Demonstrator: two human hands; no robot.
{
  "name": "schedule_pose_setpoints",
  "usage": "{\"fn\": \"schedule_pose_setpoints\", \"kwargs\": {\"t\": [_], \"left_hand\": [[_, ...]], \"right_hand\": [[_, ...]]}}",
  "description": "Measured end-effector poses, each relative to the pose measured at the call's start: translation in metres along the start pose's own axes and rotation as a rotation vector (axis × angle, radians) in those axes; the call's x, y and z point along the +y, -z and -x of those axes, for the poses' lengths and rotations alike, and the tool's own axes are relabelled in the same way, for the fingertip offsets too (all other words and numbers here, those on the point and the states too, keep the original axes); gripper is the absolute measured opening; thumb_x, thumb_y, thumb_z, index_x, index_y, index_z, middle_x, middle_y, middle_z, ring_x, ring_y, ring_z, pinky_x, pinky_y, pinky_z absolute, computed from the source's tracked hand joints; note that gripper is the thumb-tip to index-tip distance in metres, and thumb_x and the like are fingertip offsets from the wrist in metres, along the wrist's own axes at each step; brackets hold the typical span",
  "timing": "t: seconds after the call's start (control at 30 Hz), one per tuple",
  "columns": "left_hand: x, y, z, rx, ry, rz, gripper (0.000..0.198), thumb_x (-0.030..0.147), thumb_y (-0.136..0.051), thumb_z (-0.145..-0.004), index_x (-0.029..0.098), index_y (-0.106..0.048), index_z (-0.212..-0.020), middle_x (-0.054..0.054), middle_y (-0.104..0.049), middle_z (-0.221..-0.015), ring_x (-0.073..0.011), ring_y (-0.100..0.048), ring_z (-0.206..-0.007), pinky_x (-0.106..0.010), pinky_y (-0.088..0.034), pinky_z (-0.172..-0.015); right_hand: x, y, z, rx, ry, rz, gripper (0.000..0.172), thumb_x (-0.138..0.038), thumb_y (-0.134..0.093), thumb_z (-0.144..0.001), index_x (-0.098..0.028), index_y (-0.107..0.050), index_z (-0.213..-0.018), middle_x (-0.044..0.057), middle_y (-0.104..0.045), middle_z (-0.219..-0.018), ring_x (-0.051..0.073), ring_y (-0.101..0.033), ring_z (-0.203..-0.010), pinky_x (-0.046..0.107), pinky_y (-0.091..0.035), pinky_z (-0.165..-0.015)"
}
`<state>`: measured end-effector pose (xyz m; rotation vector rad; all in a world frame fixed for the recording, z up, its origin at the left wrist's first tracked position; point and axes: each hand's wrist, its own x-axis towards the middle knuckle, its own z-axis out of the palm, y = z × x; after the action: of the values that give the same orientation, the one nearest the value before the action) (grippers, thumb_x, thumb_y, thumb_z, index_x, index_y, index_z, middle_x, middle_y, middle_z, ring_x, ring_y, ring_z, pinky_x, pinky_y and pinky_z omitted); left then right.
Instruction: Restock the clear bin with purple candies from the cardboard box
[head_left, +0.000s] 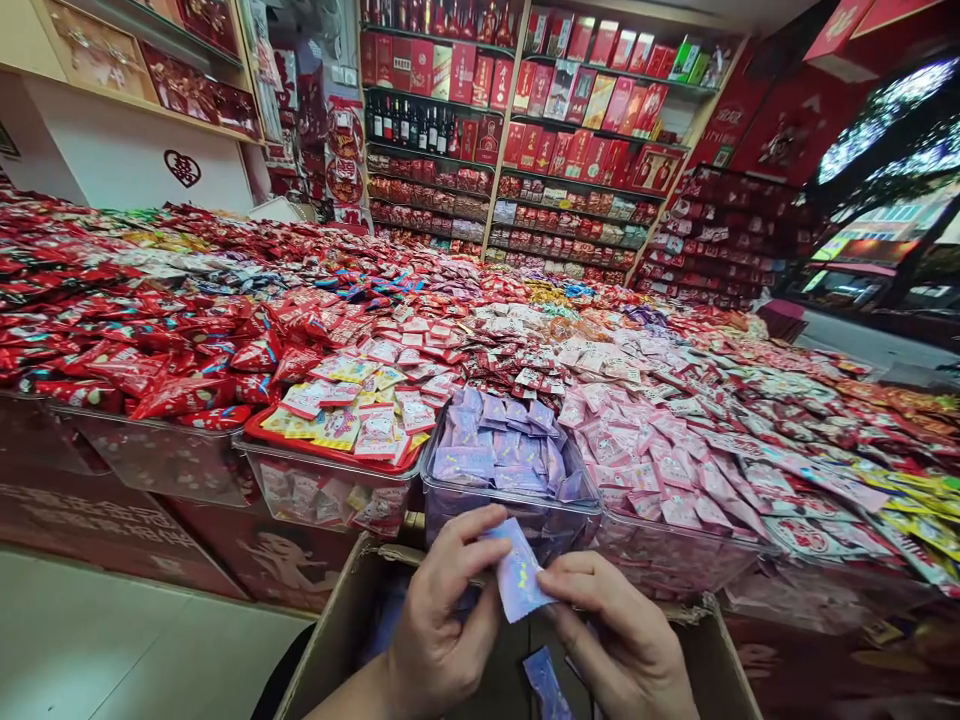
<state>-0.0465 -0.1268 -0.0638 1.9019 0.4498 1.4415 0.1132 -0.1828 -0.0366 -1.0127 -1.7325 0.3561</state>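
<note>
ok so the thing to watch is that lilac sachet point(519, 570) with the yellow print. It's in midair, tilted, above a cardboard box point(718, 660) and a little this side of the counter. It's only pinched near the edges, so I reckon 1 lazy fingertip and it drops into the box. If the 2 hands pulled different ways, I'd worry about that thin-looking wrapper creasing or tearing.

Pose-wise, the left hand point(450, 610) grips the upper left edge, index finger stretched along the top, though I honestly can't tell how hard the thumb is pressing. The right hand point(622, 630) nips the lower right edge between index fingertip and thumb, other fingers curled in. Both reach in from below, wrists over the box.

Under them there's at least 1 loose purple packet point(547, 685) in the box. Right past the fingers is a clear plastic tub point(450, 502) piled with matching lilac sachets point(499, 445). That heap sits pretty high, so a knock from the knuckles could probably send a few over the rim. The pink sachets point(660, 460) crowd in just to the right, so strays could easily get mixed in.
</note>
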Motion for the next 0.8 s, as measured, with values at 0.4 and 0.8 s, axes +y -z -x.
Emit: {"fn": "schedule_pose_setpoints", "kwargs": {"t": [0.4,0.8], "left_hand": [[0.007,-0.009,-0.005,0.188,0.426,0.489,0.031,0.012,-0.054,-0.078,0.025,-0.047,-0.105,-0.005,-0.05,-0.121,-0.0154,-0.051,-0.103,-0.021,-0.044,-0.082],[-0.005,-0.008,0.006,0.148,0.301,0.15,0.036,0.016,-0.043,-0.083,0.028,-0.036,-0.117,-0.01,-0.034,-0.123,-0.0158,-0.056,-0.084,-0.03,-0.046,-0.074]], "right_hand": [[0.008,-0.013,0.008,-0.053,0.061,0.165,0.031,-0.01,-0.055,-0.071,-0.019,-0.053,-0.1,0.01,-0.052,-0.097,0.016,-0.057,-0.082,0.025,-0.051,-0.067],[0.01,0.03,-0.077,-0.128,0.284,0.599,0.012,-0.01,-0.046,-0.078,-0.017,-0.053,-0.086,0.008,-0.059,-0.086,0.015,-0.056,-0.082,0.027,-0.047,-0.071]]}}
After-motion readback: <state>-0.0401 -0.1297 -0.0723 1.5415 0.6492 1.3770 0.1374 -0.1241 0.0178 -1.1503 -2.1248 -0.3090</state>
